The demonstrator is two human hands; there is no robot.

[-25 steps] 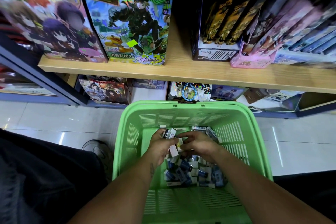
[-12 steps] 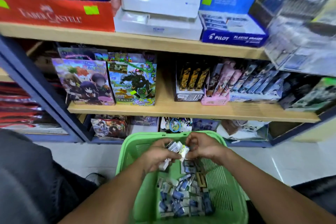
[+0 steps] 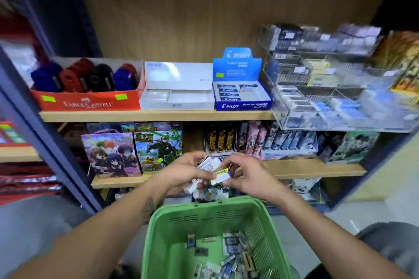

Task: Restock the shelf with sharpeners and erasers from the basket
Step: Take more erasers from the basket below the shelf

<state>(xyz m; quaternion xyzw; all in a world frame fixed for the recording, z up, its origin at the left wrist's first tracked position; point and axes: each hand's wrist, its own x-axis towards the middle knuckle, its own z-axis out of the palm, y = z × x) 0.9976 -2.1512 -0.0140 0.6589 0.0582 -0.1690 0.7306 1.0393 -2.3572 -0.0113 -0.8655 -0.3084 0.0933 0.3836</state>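
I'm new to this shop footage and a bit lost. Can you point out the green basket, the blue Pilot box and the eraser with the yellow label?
Basket (image 3: 205, 207): head view, far rim.
Pilot box (image 3: 243, 105): head view, front panel.
Yellow-label eraser (image 3: 222, 173): head view, its sleeve, between both hands.

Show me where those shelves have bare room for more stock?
The white tray, between the Faber-Castell box and the Pilot eraser box, looks mostly bare. The clear bins on the right are crowded, as is the shelf below.
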